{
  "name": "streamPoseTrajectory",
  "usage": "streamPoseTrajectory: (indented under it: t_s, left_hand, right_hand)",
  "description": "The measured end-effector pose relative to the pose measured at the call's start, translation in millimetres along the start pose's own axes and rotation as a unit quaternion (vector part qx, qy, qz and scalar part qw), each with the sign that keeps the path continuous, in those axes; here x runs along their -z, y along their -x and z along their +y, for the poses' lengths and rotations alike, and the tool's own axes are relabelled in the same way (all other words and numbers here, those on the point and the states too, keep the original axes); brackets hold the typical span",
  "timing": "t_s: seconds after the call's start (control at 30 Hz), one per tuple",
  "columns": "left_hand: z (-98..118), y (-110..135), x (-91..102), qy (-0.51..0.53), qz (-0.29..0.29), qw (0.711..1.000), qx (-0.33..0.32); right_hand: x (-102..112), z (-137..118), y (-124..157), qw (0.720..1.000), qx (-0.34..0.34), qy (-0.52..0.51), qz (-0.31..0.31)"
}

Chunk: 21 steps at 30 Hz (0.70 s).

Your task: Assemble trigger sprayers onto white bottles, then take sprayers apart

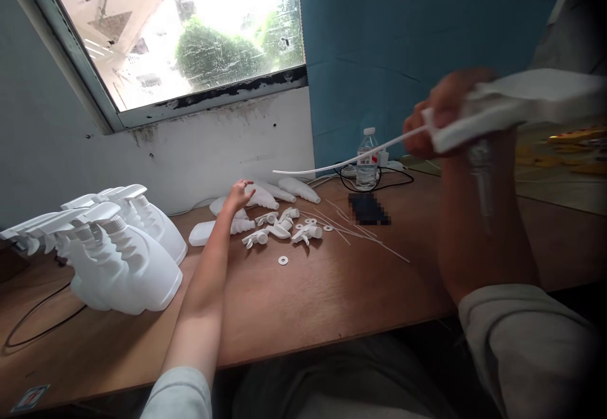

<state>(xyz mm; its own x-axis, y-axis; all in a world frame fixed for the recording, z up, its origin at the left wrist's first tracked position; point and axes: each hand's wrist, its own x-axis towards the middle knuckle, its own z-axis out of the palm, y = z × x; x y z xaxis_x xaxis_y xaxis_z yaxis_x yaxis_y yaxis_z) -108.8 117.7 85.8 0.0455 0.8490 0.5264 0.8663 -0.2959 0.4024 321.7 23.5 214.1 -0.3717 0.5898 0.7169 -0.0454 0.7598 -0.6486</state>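
Wooden desk [332, 292] under window. Right hand [446, 119] clamps white plastic trigger sprayer head [521, 112]: light, floppy dip tube [351, 158], so grip the body. Left hand [238, 194] spread over far white bottles [265, 196].

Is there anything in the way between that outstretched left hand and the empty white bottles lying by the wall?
Nothing visible. The left hand hovers right at the lying bottles, and may already touch one. The loose trigger heads lie nearer the table edge, off that path.

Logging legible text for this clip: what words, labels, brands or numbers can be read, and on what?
No text can be read.
Water bottle: a label with a red patch, print too small.
Sticker at the desk's near left edge: blurred.
Dark flat object on the desk: pixelated.
Spray bottles and trigger heads: plain white.
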Motion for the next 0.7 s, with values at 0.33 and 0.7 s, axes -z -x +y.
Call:
streamPoseTrajectory:
  t_s: [0.33,0.7]
  left_hand:
    - [158,39,83.6,0.294,0.07,0.936,-0.178]
    - [184,59,92.1,0.156,0.072,0.966,-0.195]
  right_hand:
    - [-92,10,-30,0.944,-0.163,-0.019,-0.285]
    - [-115,20,-35,0.965,-0.16,-0.035,-0.204]
